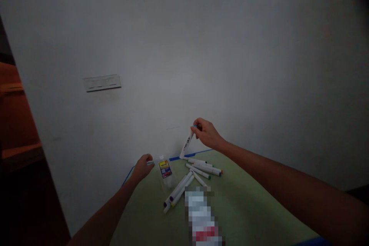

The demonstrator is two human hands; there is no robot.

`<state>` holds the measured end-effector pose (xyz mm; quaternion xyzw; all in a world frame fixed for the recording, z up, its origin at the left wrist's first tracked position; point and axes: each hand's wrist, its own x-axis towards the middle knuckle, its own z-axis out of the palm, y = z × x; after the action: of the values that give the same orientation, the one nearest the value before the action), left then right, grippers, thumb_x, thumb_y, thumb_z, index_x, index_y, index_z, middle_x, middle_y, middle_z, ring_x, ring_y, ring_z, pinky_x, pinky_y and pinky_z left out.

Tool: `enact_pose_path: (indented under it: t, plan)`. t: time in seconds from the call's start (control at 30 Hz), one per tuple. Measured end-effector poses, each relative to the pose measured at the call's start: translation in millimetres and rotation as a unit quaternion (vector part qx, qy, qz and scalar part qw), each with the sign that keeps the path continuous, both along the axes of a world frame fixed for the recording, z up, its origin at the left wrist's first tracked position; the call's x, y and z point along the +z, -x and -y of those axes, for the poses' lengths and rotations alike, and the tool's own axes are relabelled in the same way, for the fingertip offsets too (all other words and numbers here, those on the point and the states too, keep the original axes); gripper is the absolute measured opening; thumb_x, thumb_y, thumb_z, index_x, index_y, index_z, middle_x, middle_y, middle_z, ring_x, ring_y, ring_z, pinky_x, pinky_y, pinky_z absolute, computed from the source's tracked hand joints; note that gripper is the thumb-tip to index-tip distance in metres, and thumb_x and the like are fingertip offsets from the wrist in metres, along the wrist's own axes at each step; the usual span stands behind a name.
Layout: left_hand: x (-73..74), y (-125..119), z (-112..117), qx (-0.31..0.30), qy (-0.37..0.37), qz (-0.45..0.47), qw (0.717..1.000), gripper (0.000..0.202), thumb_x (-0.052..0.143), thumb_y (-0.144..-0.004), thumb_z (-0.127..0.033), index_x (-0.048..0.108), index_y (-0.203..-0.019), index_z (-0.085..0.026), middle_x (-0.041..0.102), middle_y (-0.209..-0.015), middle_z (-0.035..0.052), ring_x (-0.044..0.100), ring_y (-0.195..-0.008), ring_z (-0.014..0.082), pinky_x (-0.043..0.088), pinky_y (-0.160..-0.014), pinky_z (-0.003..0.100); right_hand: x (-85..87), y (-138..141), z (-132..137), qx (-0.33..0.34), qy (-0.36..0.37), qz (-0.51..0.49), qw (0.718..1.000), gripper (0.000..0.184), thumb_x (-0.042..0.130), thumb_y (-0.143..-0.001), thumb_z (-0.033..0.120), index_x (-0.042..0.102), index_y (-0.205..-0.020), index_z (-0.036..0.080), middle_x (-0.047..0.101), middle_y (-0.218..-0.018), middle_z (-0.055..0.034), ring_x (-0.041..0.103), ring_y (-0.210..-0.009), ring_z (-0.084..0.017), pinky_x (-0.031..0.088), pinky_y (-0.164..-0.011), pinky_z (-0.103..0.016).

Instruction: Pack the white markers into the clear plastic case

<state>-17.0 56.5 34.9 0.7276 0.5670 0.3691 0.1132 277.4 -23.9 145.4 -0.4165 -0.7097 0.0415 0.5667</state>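
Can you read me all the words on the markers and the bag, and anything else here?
Nothing here can be read for sure.
Yellow and red label on the clear plastic bag: print too small and blurred to read.
White marker in the right hand: dark print on its side, too blurred to read.
Wall plate: faint marks, unreadable.
Pixelated object: blurred out, unreadable.

A dim white wall [184,46] carries a pale plate [102,83], wooden shelving [17,115] at left.

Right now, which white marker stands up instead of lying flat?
The marker gripped in the right hand, tilted upright; the others lie flat on the green surface.
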Motion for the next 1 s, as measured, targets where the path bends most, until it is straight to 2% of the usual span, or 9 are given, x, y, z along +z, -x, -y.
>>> enact_pose_path:
  t: [0.07,0.13,0.23,0.37,0.47,0.57,0.67,0.83,1.0]
  plan:
    - [-9.3,-3,1,0.037,0.036,0.040,0.998,0.046,0.055,-0.064,-0.040,0.046,-0.100,-0.014,0.047,-0.108,0.0142,0.050,-0.092,0.0252,0.043,-0.071,0.035,-6.6,-6,1,-0.001,0.011,-0.007,1.000,0.007,0.048,-0.072,0.022,0.046,-0.069,0.016,0.048,-0.051,0.0040,0.045,-0.047,-0.010,0.031,-0.047,-0.021]
    - [-17.7,-8,1,0.065,0.084,0.078,0.991,0.070,0.053,-0.063,-0.052,0.032,-0.118,-0.014,0.036,-0.122,0.0213,0.049,-0.096,0.0297,0.044,-0.061,0.035,-15.5,-8,-2,-0.005,0.028,-0.019,0.999,0.007,0.048,-0.072,0.023,0.046,-0.068,0.017,0.047,-0.050,0.0045,0.044,-0.046,-0.010,0.032,-0.046,-0.021]
    - [-25.6,-16,-2,0.078,0.157,0.123,0.977,0.090,0.056,-0.057,-0.060,0.016,-0.127,-0.019,0.034,-0.126,0.0230,0.051,-0.095,0.0328,0.044,-0.054,0.035,-31.5,-6,-7,0.001,0.049,-0.038,0.998,0.009,0.047,-0.071,0.024,0.045,-0.067,0.017,0.047,-0.050,0.0046,0.044,-0.045,-0.010,0.032,-0.045,-0.021]
    - [-29.3,-18,-9,0.061,0.239,0.175,0.953,0.090,0.059,-0.054,-0.060,0.020,-0.126,-0.024,0.056,-0.101,0.0160,0.059,-0.078,0.0288,0.043,-0.054,0.035,-54.8,-1,-11,0.028,0.070,-0.080,0.994,0.012,0.045,-0.072,0.028,0.043,-0.067,0.018,0.045,-0.048,0.0050,0.044,-0.043,-0.010,0.033,-0.043,-0.021]
    - [-32.2,-18,-12,0.036,0.264,0.222,0.938,0.085,0.061,-0.057,-0.054,0.022,-0.125,-0.022,0.062,-0.081,0.0088,0.061,-0.072,0.0247,0.043,-0.055,0.033,-70.7,1,-15,0.043,0.095,-0.116,0.988,0.014,0.044,-0.071,0.031,0.041,-0.067,0.019,0.044,-0.046,0.0056,0.044,-0.040,-0.011,0.033,-0.041,-0.021]
    - [-33.8,-20,-8,0.000,0.256,0.278,0.926,0.084,0.059,-0.063,-0.046,0.012,-0.128,-0.021,0.062,-0.088,0.0076,0.062,-0.075,0.0205,0.046,-0.061,0.030,-79.1,1,-23,0.054,0.106,-0.153,0.981,0.017,0.045,-0.071,0.035,0.041,-0.067,0.019,0.044,-0.045,0.0055,0.045,-0.040,-0.012,0.034,-0.040,-0.022]
    - [-31.3,-19,3,-0.035,0.204,0.333,0.920,0.085,0.059,-0.066,-0.040,0.003,-0.129,-0.024,0.057,-0.103,0.0090,0.061,-0.084,0.0184,0.047,-0.069,0.029,-75.1,0,-30,0.062,0.082,-0.195,0.975,0.021,0.046,-0.072,0.038,0.041,-0.069,0.019,0.045,-0.047,0.0046,0.047,-0.041,-0.012,0.037,-0.041,-0.023]
    - [-26.3,-16,27,-0.138,0.087,0.379,0.911,0.093,0.070,-0.058,-0.028,0.010,-0.129,-0.031,0.048,-0.114,0.0082,0.056,-0.096,0.0222,0.047,-0.077,0.035,-47.8,15,-40,0.087,0.035,-0.247,0.965,0.024,0.046,-0.072,0.042,0.041,-0.072,0.018,0.048,-0.051,0.0032,0.050,-0.044,-0.012,0.040,-0.042,-0.023]
    - [-29.4,-15,42,-0.156,0.073,0.365,0.915,0.102,0.071,-0.053,-0.019,0.005,-0.131,-0.032,0.045,-0.118,0.0083,0.053,-0.101,0.0232,0.046,-0.082,0.034,-26.1,56,-49,0.069,0.033,-0.158,0.984,0.016,0.045,-0.073,0.033,0.043,-0.070,0.018,0.048,-0.052,0.0039,0.049,-0.045,-0.011,0.038,-0.044,-0.021]
